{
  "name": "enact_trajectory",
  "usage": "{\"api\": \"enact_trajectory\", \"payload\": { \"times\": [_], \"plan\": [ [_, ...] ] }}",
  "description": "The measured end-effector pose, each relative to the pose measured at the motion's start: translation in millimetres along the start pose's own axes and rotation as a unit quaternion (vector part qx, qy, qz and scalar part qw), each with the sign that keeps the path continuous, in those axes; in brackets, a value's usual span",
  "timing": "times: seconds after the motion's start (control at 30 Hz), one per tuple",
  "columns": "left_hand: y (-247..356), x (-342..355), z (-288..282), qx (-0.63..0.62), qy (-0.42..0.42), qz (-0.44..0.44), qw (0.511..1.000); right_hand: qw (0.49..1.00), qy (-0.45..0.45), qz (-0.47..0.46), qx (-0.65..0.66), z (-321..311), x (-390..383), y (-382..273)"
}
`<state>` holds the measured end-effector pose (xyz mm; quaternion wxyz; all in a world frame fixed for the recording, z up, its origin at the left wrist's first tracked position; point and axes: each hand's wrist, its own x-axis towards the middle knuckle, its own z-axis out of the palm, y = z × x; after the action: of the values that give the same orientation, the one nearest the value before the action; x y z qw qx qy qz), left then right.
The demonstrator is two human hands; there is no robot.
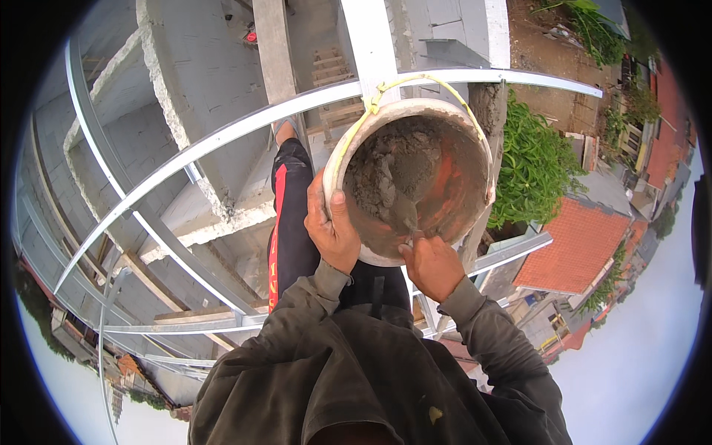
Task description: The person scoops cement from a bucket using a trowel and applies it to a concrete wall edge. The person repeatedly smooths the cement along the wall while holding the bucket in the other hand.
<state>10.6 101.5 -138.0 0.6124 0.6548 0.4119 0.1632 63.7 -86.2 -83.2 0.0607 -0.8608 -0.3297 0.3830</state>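
A bucket (410,106) with a pale, mortar-smeared rim is in front of me, its mouth facing up. Grey wet mortar (374,174) lies inside, heaped toward the left, and orange shows through on the right wall. My left hand (334,230) is closed on the bucket's left side, thumb over the rim. At the near rim my right hand (432,267) grips a trowel (404,211); its handle is mostly hidden by the fingers, and its mortar-coated blade is in the bucket. A yellow cord (377,96) is tied at the rim and loops over the far side.
I am high up among metal framing bars (259,122). A wooden plank (275,52) and a white beam (371,44) run away from me. Unfinished block walls (204,74) drop below on the left. A leafy tree (538,163) and tiled roofs (575,245) are lower right.
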Motion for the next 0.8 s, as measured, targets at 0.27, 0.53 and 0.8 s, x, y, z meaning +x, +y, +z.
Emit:
{"api": "enact_trajectory", "payload": {
  "times": [0.27, 0.53, 0.8],
  "plan": [
    [-6, -1, -3, 0.018, -0.012, 0.015, 1.0, 0.343, -0.1, 0.305, 0.883, -2, 30, -33],
    [-12, -6, -4, 0.011, -0.012, 0.008, 1.0, 0.801, -0.041, 0.277, 0.529, -52, 31, -7],
    [-8, -6, -1, -0.013, -0.006, 0.02, 1.0, 0.871, -0.148, 0.251, 0.395, -78, 40, 21]
  ]
}}
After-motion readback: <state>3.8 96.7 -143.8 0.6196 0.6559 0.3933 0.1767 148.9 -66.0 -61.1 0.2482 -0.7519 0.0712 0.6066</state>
